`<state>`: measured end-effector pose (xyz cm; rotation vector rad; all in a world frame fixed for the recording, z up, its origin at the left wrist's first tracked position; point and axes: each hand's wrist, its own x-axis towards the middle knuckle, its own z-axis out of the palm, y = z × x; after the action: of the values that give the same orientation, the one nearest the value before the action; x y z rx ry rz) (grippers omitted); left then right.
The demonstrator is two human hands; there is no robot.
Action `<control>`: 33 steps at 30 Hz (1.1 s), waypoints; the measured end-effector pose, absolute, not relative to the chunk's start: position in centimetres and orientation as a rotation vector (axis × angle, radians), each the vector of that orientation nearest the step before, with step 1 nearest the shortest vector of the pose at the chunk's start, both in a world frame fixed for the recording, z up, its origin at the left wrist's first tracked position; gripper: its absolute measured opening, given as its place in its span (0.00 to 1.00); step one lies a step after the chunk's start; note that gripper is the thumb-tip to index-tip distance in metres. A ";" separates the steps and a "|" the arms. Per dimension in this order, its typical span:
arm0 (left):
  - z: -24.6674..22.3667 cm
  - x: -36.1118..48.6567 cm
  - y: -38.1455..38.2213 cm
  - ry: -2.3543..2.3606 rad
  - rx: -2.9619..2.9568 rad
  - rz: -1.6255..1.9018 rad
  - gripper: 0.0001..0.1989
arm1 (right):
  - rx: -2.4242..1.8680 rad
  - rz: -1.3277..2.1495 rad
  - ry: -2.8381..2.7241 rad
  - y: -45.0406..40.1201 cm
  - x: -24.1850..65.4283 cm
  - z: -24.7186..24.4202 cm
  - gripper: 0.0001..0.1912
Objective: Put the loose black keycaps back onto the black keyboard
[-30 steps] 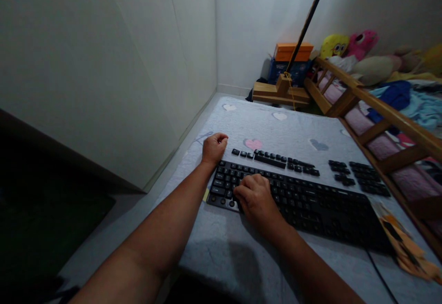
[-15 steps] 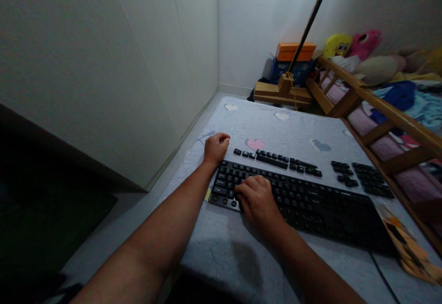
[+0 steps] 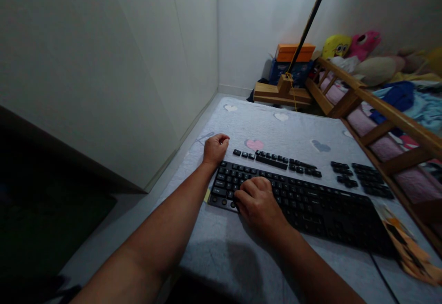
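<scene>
A black keyboard (image 3: pixel 297 203) lies at a slant on the cloth, with most of its keycaps on its left part. Over its lower left rows rests my right hand (image 3: pixel 255 203), fingers bent down and held together at the keys; the fingertips hide whatever is under them. Left of them, a few bottom-row spots show bare round mounts (image 3: pixel 224 202). My left hand (image 3: pixel 216 148) is closed, resting on the cloth by the keyboard's upper left corner, its palm side hidden. Loose black keycaps (image 3: pixel 236 152) and a long spacebar (image 3: pixel 271 162) lie in rows behind the keyboard.
More loose keycaps (image 3: pixel 373 180) sit in groups at the right. An orange cloth-like item (image 3: pixel 410 253) lies by the keyboard's right end, near a cable (image 3: pixel 383 276). A wooden bed rail (image 3: pixel 390 115) borders the right side; a pale cabinet (image 3: pixel 155 65) stands left.
Hardly anything differs. My right hand has shifted very slightly over the same keys, and my left hand stays closed in its place.
</scene>
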<state>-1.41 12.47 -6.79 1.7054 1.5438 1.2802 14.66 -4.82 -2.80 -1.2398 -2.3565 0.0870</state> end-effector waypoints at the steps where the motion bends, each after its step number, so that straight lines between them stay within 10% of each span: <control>1: -6.8 -1.4 12.5 1.544 1.705 1.279 0.09 | -1.241 0.076 -2.360 -4.8 14.7 -2.8 0.02; 33: -6.5 -1.4 12.3 1.557 1.694 1.260 0.08 | -1.345 0.125 -2.271 -5.2 14.0 -3.1 0.05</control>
<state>-1.43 12.29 -6.52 1.6944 1.5572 1.2602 14.05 -5.18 -3.12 -1.3451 -2.2713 0.1254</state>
